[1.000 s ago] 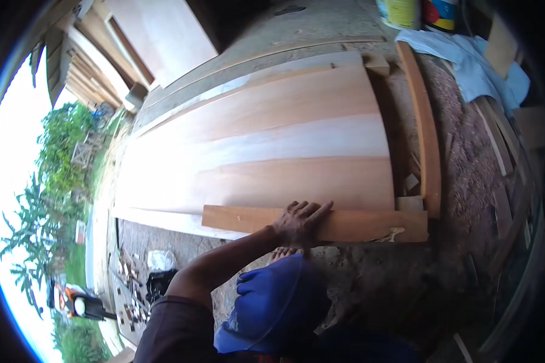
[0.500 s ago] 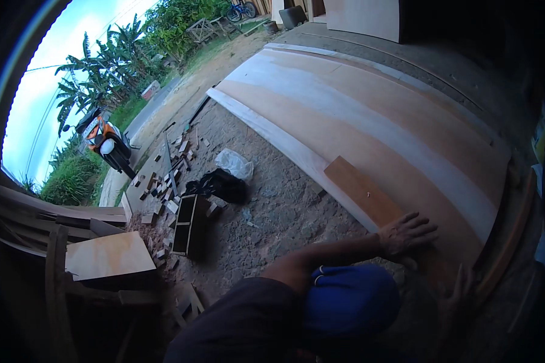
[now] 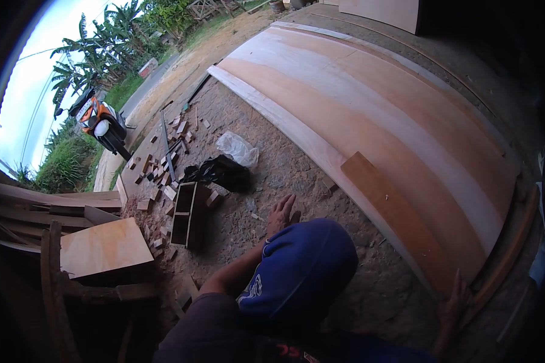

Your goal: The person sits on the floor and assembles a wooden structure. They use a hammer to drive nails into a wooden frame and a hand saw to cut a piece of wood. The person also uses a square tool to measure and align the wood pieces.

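My left hand [image 3: 280, 215] hovers over the rough ground beyond my blue-clad knee [image 3: 312, 263], its fingers stretched out and nothing in them. At the near end of a brown wooden board [image 3: 389, 202] is my right hand [image 3: 456, 300], dim in shadow, fingers extended against the board's end. That board lies flat along the left edge of a large plywood sheet [image 3: 369, 100], which has pale and reddish bands. Closest to my left hand is a small open wooden box frame [image 3: 191, 216] with dividers.
Wood offcuts [image 3: 163, 175] litter the ground at left, near a black plastic bag [image 3: 219, 172] and a white plastic bag [image 3: 237, 149]. A plywood piece [image 3: 106, 248] rests on a timber frame at lower left. An orange and black motorcycle [image 3: 100, 121] stands outside. A curved wood strip [image 3: 511, 257] lies at right.
My left hand has lifted off the brown board and swung left over the ground. My right hand stays by the board's near end. The view has shifted slightly, and my knee shows more fully.
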Motion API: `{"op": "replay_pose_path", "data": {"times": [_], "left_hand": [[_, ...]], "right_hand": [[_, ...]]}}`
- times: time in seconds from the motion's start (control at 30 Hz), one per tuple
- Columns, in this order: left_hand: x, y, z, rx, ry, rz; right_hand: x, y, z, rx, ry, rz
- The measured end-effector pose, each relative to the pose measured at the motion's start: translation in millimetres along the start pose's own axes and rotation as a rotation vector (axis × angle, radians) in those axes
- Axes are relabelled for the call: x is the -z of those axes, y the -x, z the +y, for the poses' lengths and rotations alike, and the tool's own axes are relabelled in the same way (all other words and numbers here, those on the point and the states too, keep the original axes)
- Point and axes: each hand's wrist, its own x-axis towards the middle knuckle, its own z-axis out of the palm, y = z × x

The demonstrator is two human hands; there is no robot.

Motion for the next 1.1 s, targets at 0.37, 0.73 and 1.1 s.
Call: {"op": "replay_pose_path", "data": {"times": [0.37,0.73,1.1], "left_hand": [[41.5,-98.3,-133.3,-0.103,-0.009,0.206],[23.3,-42.6,-177.6,-0.053,0.015,-0.311],[37.0,-37.6,-167.8,0.537,0.216,0.426]], "right_hand": [[64.2,-56.0,-35.2,0.075,0.062,-0.125],[108.7,-403.8,-372.2,0.779,0.017,-0.077],[23.0,-479.3,-692.0,1.135,-0.093,-0.061]]}}
